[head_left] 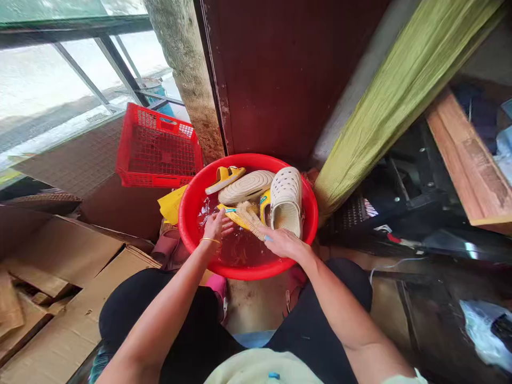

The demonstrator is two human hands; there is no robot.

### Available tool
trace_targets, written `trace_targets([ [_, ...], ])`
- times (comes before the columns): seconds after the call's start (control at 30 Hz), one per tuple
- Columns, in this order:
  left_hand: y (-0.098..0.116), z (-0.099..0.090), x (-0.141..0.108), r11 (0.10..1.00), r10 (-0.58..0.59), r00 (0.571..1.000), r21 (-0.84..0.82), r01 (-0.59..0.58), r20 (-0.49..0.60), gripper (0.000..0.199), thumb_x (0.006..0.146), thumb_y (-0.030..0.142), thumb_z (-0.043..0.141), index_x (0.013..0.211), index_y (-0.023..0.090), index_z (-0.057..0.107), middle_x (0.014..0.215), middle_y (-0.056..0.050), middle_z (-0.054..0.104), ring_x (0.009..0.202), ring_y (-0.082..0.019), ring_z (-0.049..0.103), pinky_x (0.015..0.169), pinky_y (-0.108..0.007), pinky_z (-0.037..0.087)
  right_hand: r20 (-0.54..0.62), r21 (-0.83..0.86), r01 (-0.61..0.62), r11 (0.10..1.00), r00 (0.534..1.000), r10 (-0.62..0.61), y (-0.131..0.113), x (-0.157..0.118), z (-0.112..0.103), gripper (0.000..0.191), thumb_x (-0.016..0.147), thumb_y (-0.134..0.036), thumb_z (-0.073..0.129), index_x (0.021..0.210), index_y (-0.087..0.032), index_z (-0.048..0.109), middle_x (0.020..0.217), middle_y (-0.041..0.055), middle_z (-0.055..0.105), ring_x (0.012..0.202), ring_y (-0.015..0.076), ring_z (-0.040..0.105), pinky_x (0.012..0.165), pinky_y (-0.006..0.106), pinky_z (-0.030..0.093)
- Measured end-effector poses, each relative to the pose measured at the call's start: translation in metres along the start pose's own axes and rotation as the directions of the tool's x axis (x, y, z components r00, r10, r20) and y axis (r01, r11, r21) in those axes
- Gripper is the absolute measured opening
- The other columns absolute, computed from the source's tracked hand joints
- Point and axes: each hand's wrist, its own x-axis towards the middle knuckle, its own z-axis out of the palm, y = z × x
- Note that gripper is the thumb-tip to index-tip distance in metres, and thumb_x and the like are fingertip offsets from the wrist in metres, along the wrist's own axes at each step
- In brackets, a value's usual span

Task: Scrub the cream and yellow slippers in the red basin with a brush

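Observation:
A red basin (256, 273) of water stands between my knees. My left hand (216, 226) is over its left side, thumb and fingers at the near end of a yellow shoe (236, 217). In my right hand (282, 242) is a brush (250, 216) with pale bristles, laid across that yellow shoe. At the basin's back lie a yellow sandal (225, 178) and an upturned beige sole (246, 186). A cream clog (286, 200) with holes leans at the right, beside another yellow strap (265, 207).
Behind the basin at the left is a red plastic crate (160, 149). Flattened cardboard (88, 298) lies at the left. A dark red panel (296, 74) rises behind, and a green-yellow cloth (384, 112) hangs at the right near a wooden board (472, 160).

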Motion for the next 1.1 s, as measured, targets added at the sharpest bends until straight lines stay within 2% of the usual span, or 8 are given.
trace_targets([
  [0.3,-0.022,0.003,0.002,0.977,0.165,0.985,0.147,-0.154,-0.060,0.032,0.068,0.037,0.082,0.092,0.018,0.072,0.087,-0.006,0.076,0.101,-0.029,0.070,0.086,-0.035,0.055,0.068,0.075,0.069,0.995,0.995,-0.074,0.008,-0.015,0.005,0.060,0.090,-0.026,0.053,0.150,-0.031,0.057,0.121,0.0085,0.075,0.104,0.0281,0.071,0.084,0.034,0.050],
  [0.43,-0.024,0.006,-0.004,0.974,0.219,0.966,0.025,-0.225,0.136,0.056,0.074,0.045,0.078,0.124,0.020,0.070,0.130,-0.010,0.072,0.130,-0.031,0.059,0.109,-0.040,0.045,0.001,0.181,-0.026,0.983,1.000,0.027,0.007,-0.004,0.010,0.062,0.095,-0.029,0.050,0.157,-0.030,0.045,0.106,0.0069,0.077,0.086,0.0229,0.073,0.075,0.029,0.050],
  [0.53,-0.030,0.007,-0.009,0.944,0.199,0.919,0.185,-0.274,0.341,0.086,0.070,0.045,0.082,0.148,0.022,0.053,0.160,-0.013,0.047,0.152,-0.035,0.035,0.123,-0.046,0.027,-0.099,0.307,-0.074,0.949,0.989,0.109,0.005,0.005,0.012,0.063,0.100,-0.030,0.044,0.162,-0.026,0.034,0.089,0.0029,0.077,0.066,0.0175,0.070,0.068,0.026,0.050],
  [0.67,-0.043,0.011,-0.017,0.650,0.154,0.866,0.612,-0.451,0.475,0.136,0.055,0.051,0.091,0.164,0.012,0.019,0.171,-0.026,0.008,0.159,-0.041,0.001,0.126,-0.053,0.016,-0.237,0.371,-0.023,0.928,0.964,0.118,0.006,0.011,0.016,0.059,0.103,-0.032,0.044,0.161,-0.022,0.035,0.091,0.0034,0.077,0.064,0.0158,0.068,0.070,0.025,0.053],
  [0.83,-0.054,0.026,-0.039,0.235,0.093,0.873,0.842,-0.486,0.478,0.141,0.058,0.056,0.088,0.166,0.018,0.005,0.170,-0.031,-0.005,0.149,-0.053,0.032,0.113,-0.061,0.038,-0.304,0.470,0.013,0.883,0.941,0.147,0.008,0.021,0.022,0.054,0.105,-0.033,0.043,0.158,-0.023,0.041,0.095,0.0037,0.077,0.053,0.0122,0.063,0.063,0.025,0.055],
  [0.9,-0.052,0.033,-0.046,0.159,0.118,0.868,0.854,-0.495,0.482,0.132,0.061,0.045,0.087,0.166,0.019,0.011,0.170,-0.029,0.001,0.145,-0.052,0.039,0.110,-0.060,0.041,-0.318,0.528,0.020,0.849,0.932,0.176,0.010,0.026,0.022,0.055,0.104,-0.034,0.043,0.158,-0.023,0.040,0.093,0.0030,0.077,0.048,0.0108,0.061,0.058,0.023,0.054],
  [1.0,-0.036,0.036,-0.046,0.321,0.175,0.854,0.791,-0.520,0.490,0.114,0.061,0.034,0.082,0.160,0.016,0.031,0.168,-0.026,0.023,0.145,-0.046,0.042,0.110,-0.050,0.043,-0.351,0.573,0.028,0.819,0.912,0.214,0.012,0.029,0.020,0.057,0.105,-0.036,0.040,0.160,-0.023,0.034,0.089,0.0018,0.076,0.048,0.0111,0.062,0.054,0.022,0.054],
  [1.1,-0.012,0.030,-0.042,0.732,0.105,0.901,0.580,-0.357,0.421,0.084,0.068,0.042,0.072,0.146,0.018,0.053,0.144,-0.018,0.059,0.127,-0.039,0.060,0.093,-0.044,0.053,-0.455,0.469,0.046,0.882,0.868,0.197,0.009,0.026,0.026,0.057,0.106,-0.034,0.037,0.161,-0.021,0.033,0.096,0.0053,0.077,0.066,0.0162,0.071,0.067,0.026,0.058],
])
